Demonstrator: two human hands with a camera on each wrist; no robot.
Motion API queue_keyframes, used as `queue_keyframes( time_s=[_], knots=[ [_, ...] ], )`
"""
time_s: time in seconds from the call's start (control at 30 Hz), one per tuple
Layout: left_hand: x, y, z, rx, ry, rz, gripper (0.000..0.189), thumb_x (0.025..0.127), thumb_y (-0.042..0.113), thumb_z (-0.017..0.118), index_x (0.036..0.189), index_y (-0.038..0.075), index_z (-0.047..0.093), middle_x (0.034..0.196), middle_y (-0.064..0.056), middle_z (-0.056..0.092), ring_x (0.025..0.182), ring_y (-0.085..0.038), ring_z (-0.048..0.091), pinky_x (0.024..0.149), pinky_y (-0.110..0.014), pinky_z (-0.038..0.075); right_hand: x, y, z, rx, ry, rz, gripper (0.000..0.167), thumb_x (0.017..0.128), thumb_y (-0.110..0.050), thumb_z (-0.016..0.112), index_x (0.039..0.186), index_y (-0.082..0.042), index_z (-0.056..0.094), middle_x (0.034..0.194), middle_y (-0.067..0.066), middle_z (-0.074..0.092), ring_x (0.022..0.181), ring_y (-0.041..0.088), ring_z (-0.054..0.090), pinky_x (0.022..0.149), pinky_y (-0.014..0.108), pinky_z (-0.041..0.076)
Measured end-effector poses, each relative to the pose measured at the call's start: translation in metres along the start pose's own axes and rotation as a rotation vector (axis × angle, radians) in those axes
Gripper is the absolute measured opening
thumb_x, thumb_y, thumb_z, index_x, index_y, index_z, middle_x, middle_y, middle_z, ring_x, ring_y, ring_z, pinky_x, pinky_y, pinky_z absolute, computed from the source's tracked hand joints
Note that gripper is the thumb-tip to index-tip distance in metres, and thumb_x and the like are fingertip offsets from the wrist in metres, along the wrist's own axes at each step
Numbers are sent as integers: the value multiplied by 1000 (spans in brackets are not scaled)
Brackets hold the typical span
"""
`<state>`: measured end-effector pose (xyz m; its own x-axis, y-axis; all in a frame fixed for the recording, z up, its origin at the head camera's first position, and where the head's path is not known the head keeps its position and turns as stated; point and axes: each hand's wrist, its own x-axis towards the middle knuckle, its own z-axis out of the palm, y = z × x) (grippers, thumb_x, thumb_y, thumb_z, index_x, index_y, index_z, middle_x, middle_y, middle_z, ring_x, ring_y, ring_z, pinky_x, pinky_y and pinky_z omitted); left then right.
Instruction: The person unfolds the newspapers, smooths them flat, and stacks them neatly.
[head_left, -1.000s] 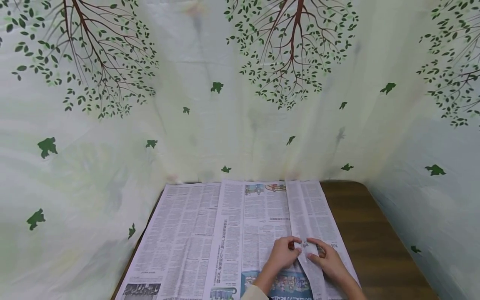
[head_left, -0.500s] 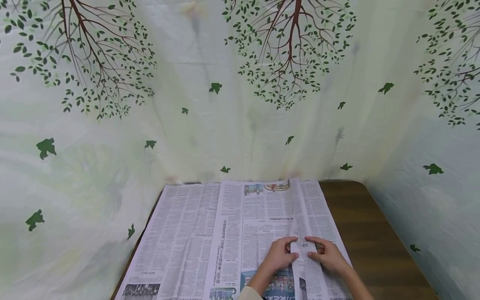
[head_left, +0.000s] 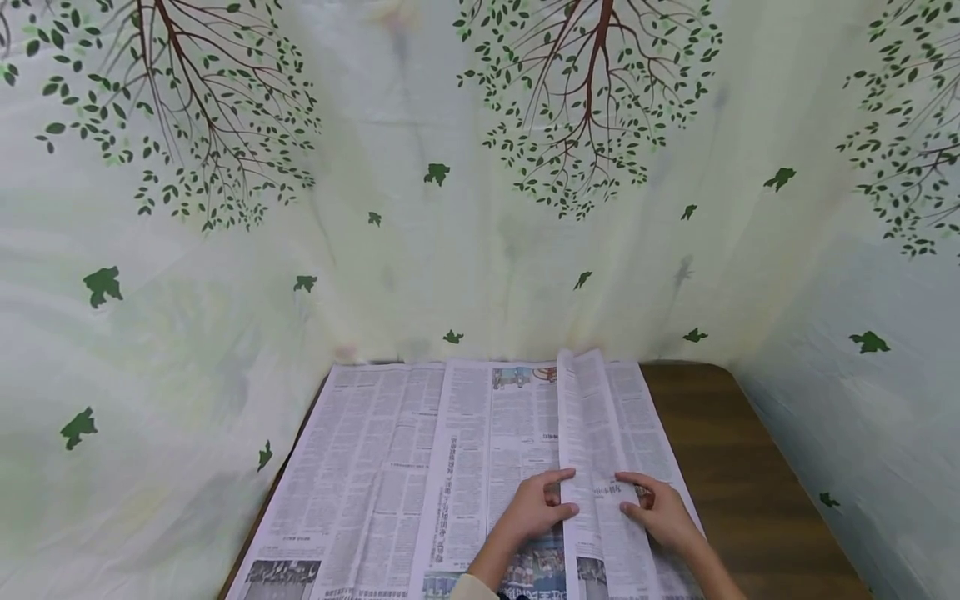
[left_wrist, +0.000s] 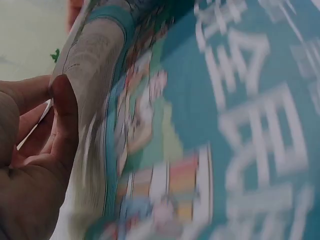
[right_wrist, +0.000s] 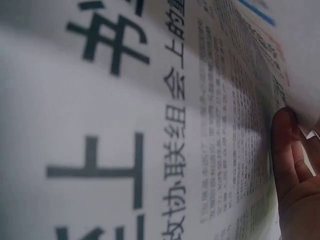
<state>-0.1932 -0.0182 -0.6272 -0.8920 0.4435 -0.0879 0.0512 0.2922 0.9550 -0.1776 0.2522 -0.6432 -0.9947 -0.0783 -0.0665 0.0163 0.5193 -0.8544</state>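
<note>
A large newspaper (head_left: pixel 465 417) lies spread over the table. Along its right part a long flap (head_left: pixel 588 433) is turned up, its far end standing slightly above the sheet. My left hand (head_left: pixel 528 510) pinches the flap's left edge between thumb and fingers. In the left wrist view that hand (left_wrist: pixel 35 150) grips the paper's curved edge, beside a printed blue page (left_wrist: pixel 190 105). My right hand (head_left: pixel 660 512) pinches the paper at the flap's right side. The right wrist view has its thumb (right_wrist: pixel 284 150) against the page, under a bent-over sheet (right_wrist: pixel 300 55).
The brown wooden table (head_left: pixel 735 467) shows to the right of the newspaper. A pale curtain (head_left: pixel 510 275) printed with trees and green leaves hangs behind the table and along both sides.
The left hand has moved left with the flap's edge, and the flap now looks wider, with a second fold in it. The right hand has stayed nearly in place.
</note>
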Motion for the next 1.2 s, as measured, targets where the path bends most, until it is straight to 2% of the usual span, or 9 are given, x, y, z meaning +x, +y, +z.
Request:
queue_keyframes(
  time_s=[0.13, 0.37, 0.6, 0.7, 0.77, 0.87, 0.93, 1.0, 1.2],
  knots=[
    [-5, -4, -11, 1, 4, -14, 60, 89, 18, 80, 146, 15, 59, 50, 8, 54, 40, -4, 36, 44, -20, 29, -1, -1, -2, 10, 21, 28, 51, 86, -5, 80, 135, -14, 68, 55, -3, 48, 47, 5, 39, 46, 23, 38],
    [-14, -13, -30, 54, 36, -46, 59, 88, 26, 81, 144, 22, 61, 46, 9, 50, 37, -3, 33, 41, -20, 27, -4, -3, -4, 29, 45, 65, 51, 87, -1, 77, 136, -13, 67, 58, 2, 54, 48, 8, 42, 47, 25, 41],
    [-22, -18, -49, 7, 95, -66, 60, 88, 22, 82, 144, 19, 61, 71, -2, 76, 60, -12, 70, 54, -24, 53, -6, -1, -6, 53, 65, 75, 52, 87, -1, 78, 136, -12, 67, 59, -1, 51, 48, 7, 40, 47, 24, 39],
    [-25, -20, -57, 22, 119, -66, 60, 88, 21, 82, 144, 20, 61, 78, -4, 78, 65, -15, 73, 57, -27, 56, -7, 3, -7, 102, 56, 86, 53, 87, 1, 76, 138, -9, 65, 59, -1, 52, 48, 6, 39, 46, 23, 38],
    [-27, -22, -62, 45, 133, -69, 60, 87, 21, 82, 144, 22, 61, 77, -4, 78, 64, -16, 72, 56, -27, 56, -8, 6, -7, 130, 51, 86, 53, 88, 3, 75, 139, -7, 63, 64, 3, 61, 50, 6, 45, 47, 23, 41],
    [-32, -24, -69, 78, 148, -59, 60, 87, 20, 82, 143, 22, 62, 69, -2, 73, 58, -13, 67, 54, -26, 53, -10, 8, -8, 151, 59, 101, 54, 88, 3, 75, 139, -5, 63, 90, 15, 75, 62, 9, 61, 53, 26, 49],
    [-35, -25, -74, 99, 161, -60, 60, 86, 20, 83, 143, 22, 62, 64, 1, 69, 55, -10, 63, 53, -24, 51, -11, 8, -9, 146, 66, 113, 54, 88, 2, 75, 140, -6, 63, 108, 20, 75, 72, 11, 67, 58, 28, 53],
    [-37, -26, -78, 125, 174, -60, 60, 86, 21, 82, 143, 22, 62, 60, 3, 64, 52, -8, 58, 52, -23, 49, -12, 8, -10, 137, 74, 139, 54, 88, 1, 76, 140, -9, 64, 114, 20, 74, 75, 12, 69, 60, 28, 54],
    [-47, -30, -89, 161, 187, -41, 61, 87, 21, 81, 145, 18, 61, 65, 0, 67, 54, -7, 59, 54, -22, 50, -13, 10, -15, 106, 69, 165, 55, 88, -1, 77, 140, -12, 64, 95, 11, 75, 65, 10, 59, 55, 26, 46]
  ],
)
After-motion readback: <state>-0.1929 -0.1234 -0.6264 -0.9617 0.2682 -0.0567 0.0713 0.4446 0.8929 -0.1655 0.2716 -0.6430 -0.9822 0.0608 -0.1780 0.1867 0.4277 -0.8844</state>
